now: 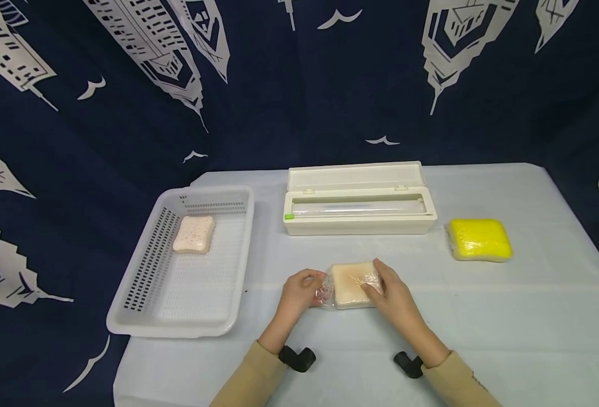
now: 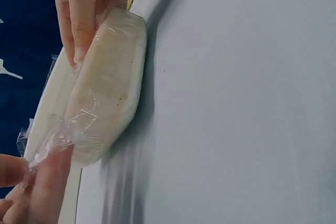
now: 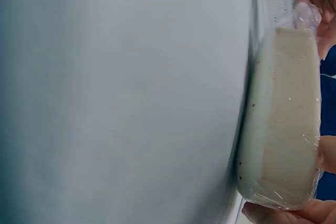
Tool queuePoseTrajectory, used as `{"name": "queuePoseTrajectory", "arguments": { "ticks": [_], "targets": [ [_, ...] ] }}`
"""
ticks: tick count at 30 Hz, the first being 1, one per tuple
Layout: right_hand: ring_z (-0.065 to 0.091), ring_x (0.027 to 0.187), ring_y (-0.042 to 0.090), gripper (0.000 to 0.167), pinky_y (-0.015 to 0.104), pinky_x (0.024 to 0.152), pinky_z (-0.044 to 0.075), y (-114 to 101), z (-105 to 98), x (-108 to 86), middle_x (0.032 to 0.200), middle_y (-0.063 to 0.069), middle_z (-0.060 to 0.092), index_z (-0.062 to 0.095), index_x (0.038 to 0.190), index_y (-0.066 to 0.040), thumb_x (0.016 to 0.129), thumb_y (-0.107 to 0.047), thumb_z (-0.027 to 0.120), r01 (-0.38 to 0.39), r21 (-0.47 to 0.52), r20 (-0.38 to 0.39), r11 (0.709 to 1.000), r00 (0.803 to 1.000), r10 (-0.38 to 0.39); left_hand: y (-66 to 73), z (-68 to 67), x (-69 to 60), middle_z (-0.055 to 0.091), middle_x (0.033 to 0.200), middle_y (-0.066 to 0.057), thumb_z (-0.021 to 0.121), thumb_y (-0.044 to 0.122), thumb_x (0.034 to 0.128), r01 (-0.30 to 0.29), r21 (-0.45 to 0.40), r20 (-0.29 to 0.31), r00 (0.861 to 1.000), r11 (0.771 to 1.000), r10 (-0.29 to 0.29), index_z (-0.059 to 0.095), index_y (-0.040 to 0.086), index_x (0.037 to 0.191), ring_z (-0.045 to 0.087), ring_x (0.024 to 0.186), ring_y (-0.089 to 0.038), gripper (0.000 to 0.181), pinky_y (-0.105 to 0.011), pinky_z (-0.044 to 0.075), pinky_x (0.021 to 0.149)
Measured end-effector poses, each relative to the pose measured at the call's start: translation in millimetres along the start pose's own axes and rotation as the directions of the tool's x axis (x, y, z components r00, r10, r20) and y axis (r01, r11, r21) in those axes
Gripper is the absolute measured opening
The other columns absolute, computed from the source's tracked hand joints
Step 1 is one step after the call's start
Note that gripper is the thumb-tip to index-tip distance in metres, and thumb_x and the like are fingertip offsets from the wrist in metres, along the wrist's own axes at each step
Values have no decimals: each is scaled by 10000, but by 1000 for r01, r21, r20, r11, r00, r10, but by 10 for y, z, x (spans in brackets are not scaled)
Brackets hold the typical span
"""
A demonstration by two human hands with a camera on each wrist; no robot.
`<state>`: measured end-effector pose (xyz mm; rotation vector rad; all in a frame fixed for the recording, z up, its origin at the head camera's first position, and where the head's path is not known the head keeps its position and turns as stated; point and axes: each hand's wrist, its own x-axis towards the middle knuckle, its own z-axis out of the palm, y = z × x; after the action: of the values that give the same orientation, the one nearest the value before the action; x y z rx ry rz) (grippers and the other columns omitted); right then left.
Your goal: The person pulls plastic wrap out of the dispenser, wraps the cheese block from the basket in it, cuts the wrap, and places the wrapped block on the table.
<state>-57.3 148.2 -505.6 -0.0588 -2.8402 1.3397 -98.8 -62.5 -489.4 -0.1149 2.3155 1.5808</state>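
Observation:
A cream, rounded rectangular block [image 1: 350, 285], like a bar of soap, is wrapped in clear cling film in front of me. My left hand [image 1: 301, 289] pinches the film's loose, gathered end [image 2: 50, 142] at the block's left side. On the other side, my right hand [image 1: 393, 294] grips the block, its thumb on the top face and fingers at the far right edge. From the right wrist view, the block [image 3: 286, 124] shows a pale lower layer with small dark red specks, and it is tilted up off the cloth or nearly so; contact is unclear.
Behind the hands stands a white cling film dispenser [image 1: 360, 228] with its lid raised and a roll inside. A yellow wrapped block [image 1: 481, 240] lies to the right. At left, a white perforated basket [image 1: 243, 271] holds a pale speckled block [image 1: 194, 234].

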Motion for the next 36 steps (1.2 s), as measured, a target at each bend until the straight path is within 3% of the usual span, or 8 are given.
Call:
{"name": "queuePoseTrajectory", "arguments": {
  "ticks": [9, 19, 23, 25, 27, 33, 34, 36],
  "targets": [
    [414, 1350, 477, 677, 542, 1082, 399, -42, 55, -21, 1452, 341, 412, 370, 1431, 133, 903, -126, 704, -44, 28, -67, 999, 997, 46, 34, 118, -39, 754, 906, -167, 622, 109, 933, -56, -69, -74, 996, 996, 51, 692, -50, 1046, 736, 741, -179, 207, -232, 586, 636],
    [393, 1364, 472, 679, 512, 1082, 394, -86, 102, -44, 1471, 352, 379, 360, 1424, 158, 907, -122, 700, -52, 15, -99, 999, 994, 54, 260, 407, -386, 643, 1236, -261, 559, 98, 978, -222, 185, -56, 970, 957, 236, 585, -95, 1279, 654, 1127, -342, 359, -366, 573, 874],
    [392, 1361, 471, 640, 497, 1056, 409, -88, 102, -78, 1480, 350, 368, 352, 1424, 165, 937, -115, 659, -34, 26, -112, 999, 993, 37, 201, 572, -465, 489, 1418, -294, 531, 35, 968, -306, 288, -3, 947, 907, 320, 506, -157, 1323, 470, 1327, -418, 405, -505, 440, 1055],
    [385, 1367, 463, 588, 484, 1044, 415, -82, 98, -96, 1492, 340, 357, 349, 1430, 157, 970, -105, 604, -31, 44, -107, 999, 994, 36, 153, 644, -487, 446, 1448, -310, 528, 15, 958, -363, 397, 26, 923, 843, 385, 492, -184, 1317, 411, 1362, -438, 412, -529, 406, 1080],
    [367, 1386, 440, 532, 474, 1050, 408, -76, 91, -112, 1514, 312, 341, 345, 1446, 133, 1008, -108, 529, -42, 85, -93, 995, 994, 50, 108, 704, -501, 422, 1451, -337, 533, 19, 955, -415, 526, 67, 890, 742, 451, 484, -203, 1308, 387, 1383, -439, 420, -516, 385, 1104],
    [279, 1457, 384, 500, 520, 1160, 281, -63, 77, -130, 1568, 237, 288, 314, 1496, 52, 1070, -204, 368, -111, 191, -42, 975, 992, 121, 29, 864, -529, 503, 1393, -318, 515, 226, 1002, -415, 879, 238, 809, 235, 537, 528, -158, 1299, 390, 1406, -407, 486, -472, 298, 1174],
    [266, 1463, 383, 507, 526, 1172, 258, -60, 77, -131, 1573, 233, 278, 305, 1500, 49, 1073, -219, 358, -117, 196, -34, 974, 991, 126, 24, 890, -534, 512, 1391, -307, 499, 257, 1009, -403, 899, 260, 805, 170, 533, 529, -147, 1306, 389, 1405, -413, 503, -474, 298, 1175],
    [241, 1471, 388, 521, 540, 1183, 227, -61, 75, -131, 1580, 235, 259, 292, 1504, 51, 1076, -240, 347, -126, 210, -19, 969, 991, 133, 24, 937, -548, 497, 1406, -307, 476, 285, 1016, -387, 916, 282, 810, 108, 514, 504, -137, 1336, 374, 1408, -431, 530, -473, 309, 1171]
  ]
}}
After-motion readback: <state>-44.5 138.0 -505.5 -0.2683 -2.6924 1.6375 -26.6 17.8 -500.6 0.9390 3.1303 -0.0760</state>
